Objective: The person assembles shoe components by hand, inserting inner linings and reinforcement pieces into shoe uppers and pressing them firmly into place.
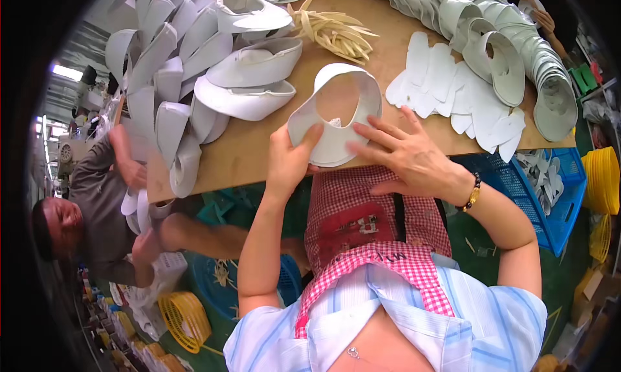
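A white shoe upper (336,110) with a round opening rests at the near edge of the wooden table (246,149). My left hand (288,158) pinches its left side, thumb on top. Flat over its right lower part lies my right hand (407,155), fingers spread, with a beaded bracelet on the wrist. A flat white insole shows beneath the upper.
Stacks of white shoe uppers (194,61) fill the table's left, and a curved row of them (517,42) runs along the right. Flat white insoles (453,90) and pale strips (336,29) lie between. A person (97,204) crouches at left. Blue crate (550,184) and yellow baskets (601,178) stand right.
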Available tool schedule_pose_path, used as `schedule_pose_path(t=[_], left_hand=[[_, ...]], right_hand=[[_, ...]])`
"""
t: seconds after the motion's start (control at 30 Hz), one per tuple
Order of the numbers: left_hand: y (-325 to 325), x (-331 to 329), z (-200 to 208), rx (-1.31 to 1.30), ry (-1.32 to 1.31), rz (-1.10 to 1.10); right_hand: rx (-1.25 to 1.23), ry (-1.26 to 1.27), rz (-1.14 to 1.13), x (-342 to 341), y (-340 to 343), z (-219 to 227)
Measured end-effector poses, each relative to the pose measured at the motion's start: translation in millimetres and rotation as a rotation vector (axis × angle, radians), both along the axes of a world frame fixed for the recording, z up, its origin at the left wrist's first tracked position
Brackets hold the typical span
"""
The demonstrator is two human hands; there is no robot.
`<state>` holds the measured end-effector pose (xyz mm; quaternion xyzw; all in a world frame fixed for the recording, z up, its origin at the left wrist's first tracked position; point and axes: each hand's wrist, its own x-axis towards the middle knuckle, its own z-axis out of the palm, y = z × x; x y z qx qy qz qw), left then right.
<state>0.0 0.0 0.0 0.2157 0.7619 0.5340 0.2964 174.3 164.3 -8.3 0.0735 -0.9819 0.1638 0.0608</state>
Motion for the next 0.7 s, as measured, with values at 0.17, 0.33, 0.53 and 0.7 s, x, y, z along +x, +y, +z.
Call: schedule_pose_path(t=[0.17,0.33,0.53,0.7], left_hand=[[20.6,-2.6,-9.0,0.297,0.048,-0.053],[39.5,66.6,-0.7,0.505,0.299,-0.240],[57.6,65.0,18.6,0.332,0.493,-0.634],[70.5,33.8,-20.1,0.195,0.365,-0.435]], right_hand=[[-0.130,0.337,-0.006,-3.7,13.6,-9.1],[-1.066,0.679,-0.653,11.3,10.7,12.5],[-1.361,0.883,-0.677,146.2,141.7,48.0],[-1.102,0.618,-0.938,198.9,225.8,11.6]])
